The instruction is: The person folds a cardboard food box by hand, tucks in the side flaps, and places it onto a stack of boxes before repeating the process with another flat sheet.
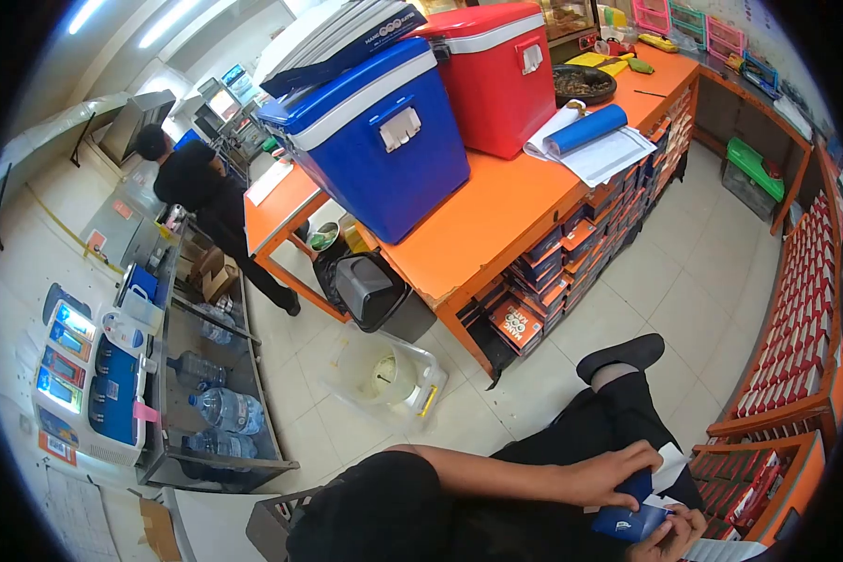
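Observation:
At the lower right, over my lap, my left hand (613,476) reaches in from the left with its fingers bent down onto a dark blue printed carton (626,523). The carton is partly folded, with white inner flaps and a small white logo. Just below, my right hand (672,536) has its fingers closed around the carton's edge by a white flap. Part of the carton is hidden under both hands. My dark-clothed leg and a dark shoe (621,356) stretch out beyond them.
Beside my hands, orange racks (785,328) hold rows of small red and white boxes. An orange table (496,201) bears a blue cooler (384,140) and a red cooler (496,80). A clear plastic bin (389,379) stands on the floor. Further back, a person (201,197) stands at a counter.

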`<action>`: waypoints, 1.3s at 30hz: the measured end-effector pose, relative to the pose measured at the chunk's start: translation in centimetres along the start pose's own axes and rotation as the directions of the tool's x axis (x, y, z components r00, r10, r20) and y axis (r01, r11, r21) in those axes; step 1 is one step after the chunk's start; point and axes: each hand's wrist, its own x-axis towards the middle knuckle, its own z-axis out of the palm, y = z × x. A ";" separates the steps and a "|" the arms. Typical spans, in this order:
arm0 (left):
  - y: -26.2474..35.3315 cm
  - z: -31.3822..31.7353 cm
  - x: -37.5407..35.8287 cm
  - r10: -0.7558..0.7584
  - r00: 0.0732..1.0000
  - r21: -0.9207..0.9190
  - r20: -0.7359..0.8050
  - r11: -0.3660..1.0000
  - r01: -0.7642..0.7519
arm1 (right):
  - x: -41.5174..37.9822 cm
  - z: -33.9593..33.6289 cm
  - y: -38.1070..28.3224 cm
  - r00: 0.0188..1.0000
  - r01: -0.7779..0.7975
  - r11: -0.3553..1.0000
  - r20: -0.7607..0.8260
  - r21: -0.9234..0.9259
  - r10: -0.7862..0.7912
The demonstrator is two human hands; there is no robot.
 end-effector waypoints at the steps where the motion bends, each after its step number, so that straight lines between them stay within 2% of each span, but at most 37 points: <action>1: -0.4 0.6 -0.3 0.046 0.999 0.002 -0.009 0.999 -0.046 | 0.1 -0.1 -0.1 1.000 0.014 0.999 0.002 -0.048 -0.014; 2: -0.9 1.5 -0.6 0.046 0.999 0.006 -0.013 0.999 -0.046 | 0.3 -0.1 -0.3 1.000 0.016 0.999 0.002 -0.043 -0.015; 4: -1.4 2.8 -0.8 0.220 0.974 0.060 0.059 0.973 -0.224 | 0.7 0.0 -0.4 0.998 0.057 0.998 -0.023 0.019 -0.056; 5: -1.3 3.0 -1.0 0.173 0.977 -0.039 0.121 0.985 -0.170 | 0.7 0.0 -0.5 0.998 0.059 0.998 -0.025 0.019 -0.058; 6: -1.4 3.2 -1.1 0.176 0.977 -0.037 0.122 0.984 -0.173 | 0.7 0.0 -0.7 0.998 0.043 0.997 -0.041 0.056 -0.041; 8: -1.7 3.9 -1.4 0.273 0.961 -0.120 0.031 0.956 -0.268 | 0.7 0.0 -0.8 0.998 0.028 0.995 -0.063 0.092 -0.022; 10: -1.9 3.8 -1.6 0.265 0.960 -0.075 0.092 0.963 -0.258 | 0.6 -0.1 -0.8 0.994 0.069 0.996 -0.085 0.054 -0.064; 11: -1.4 3.9 -1.7 0.317 0.948 0.029 0.043 0.948 -0.318 | 0.6 -0.2 -0.9 0.994 0.068 0.996 -0.090 0.056 -0.063; 12: -0.9 4.0 -1.9 0.372 0.928 0.135 -0.001 0.920 -0.369 | 0.6 -0.3 -1.1 0.992 0.099 0.994 -0.078 -0.041 -0.102; 13: -0.7 3.9 -2.0 0.375 0.927 0.139 0.002 0.918 -0.371 | 0.7 -0.4 -1.3 0.988 0.131 0.982 -0.064 -0.139 -0.141; 15: -0.4 4.0 -2.2 0.392 0.920 0.305 0.022 0.874 -0.380 | 0.7 -0.6 -1.9 0.991 0.108 0.988 -0.073 -0.107 -0.116; 17: -1.1 4.1 -1.9 0.423 0.906 0.310 0.036 0.857 -0.412 | 1.0 -0.9 -2.2 0.993 0.081 0.994 -0.084 -0.076 -0.087; 19: -1.1 3.6 -1.7 0.452 0.891 0.319 0.046 0.839 -0.442 | 1.6 -1.7 -2.2 0.995 0.096 0.994 -0.007 -0.056 -0.096; 20: -0.6 2.7 -1.4 0.382 0.924 0.282 0.027 0.884 -0.374 | 2.0 -2.8 -1.6 0.995 0.099 0.994 -0.014 -0.054 -0.100; 21: -0.2 1.9 -1.1 0.310 0.951 0.243 0.011 0.921 -0.304 | 2.2 -4.3 -0.2 0.991 0.072 0.995 0.114 -0.067 -0.064; 22: 0.2 1.0 -0.9 0.316 0.949 0.249 0.017 0.917 -0.310 | 2.1 -5.2 1.1 0.971 0.045 0.995 0.237 -0.085 -0.024; 23: 0.4 0.2 -0.7 0.271 0.948 0.113 -0.166 0.960 -0.255 | 1.9 -5.2 1.8 0.973 0.046 0.995 0.228 -0.085 -0.026; 24: 0.5 -0.4 -0.4 0.193 0.922 -0.037 -0.336 0.975 -0.217 | 1.8 -5.3 2.4 0.982 -0.092 0.994 0.173 0.057 0.081; 25: 0.5 -1.1 0.0 0.198 0.923 -0.034 -0.331 0.975 -0.221 | 1.7 -5.4 2.9 0.972 -0.218 0.954 0.133 0.204 0.194; 27: -0.1 -2.4 0.7 0.031 0.923 -0.483 -0.383 0.845 -0.229 | 1.2 -5.8 4.1 0.901 -0.414 0.767 0.103 0.490 0.421; 28: -0.3 -2.5 0.7 0.039 0.927 -0.480 -0.373 0.847 -0.229 | 0.8 -6.1 5.2 0.844 -0.472 0.628 0.112 0.619 0.524; 29: -0.6 -2.4 0.6 -0.074 0.942 -0.581 -0.328 0.802 -0.139 | -1.2 -5.1 8.8 0.909 -0.363 0.575 0.142 0.733 0.392; 30: -1.1 -2.2 0.6 -0.183 0.946 -0.672 -0.267 0.739 -0.046 | -1.8 -4.1 8.9 0.910 -0.353 0.580 0.125 0.735 0.395; 32: -2.7 -1.3 0.5 -0.181 0.963 -0.681 -0.198 0.732 -0.002 | -2.5 -2.9 7.3 0.949 -0.312 0.495 0.240 0.811 0.204; 33: -3.3 -0.9 0.4 -0.263 0.949 -0.761 -0.173 0.647 0.040 | -2.5 -2.3 6.9 0.951 -0.302 0.505 0.215 0.809 0.224; 34: -3.5 -0.6 0.5 -0.341 0.930 -0.829 -0.138 0.553 0.080 | -2.1 -1.5 6.6 0.973 -0.219 0.568 0.129 0.794 0.193; 35: -3.6 -0.4 0.6 -0.333 0.937 -0.824 -0.107 0.557 0.104 | -1.3 -0.7 6.3 0.987 -0.135 0.628 0.045 0.766 0.156; 37: -3.0 -0.8 0.7 -0.423 0.898 -0.839 -0.125 0.528 0.132 | 0.1 0.2 5.9 0.992 0.031 0.733 -0.111 0.679 0.061; 39: -1.1 -1.0 1.0 -0.445 0.888 -0.848 -0.115 0.509 0.145 | -0.6 -1.0 5.9 0.997 -0.060 0.757 -0.002 0.650 0.080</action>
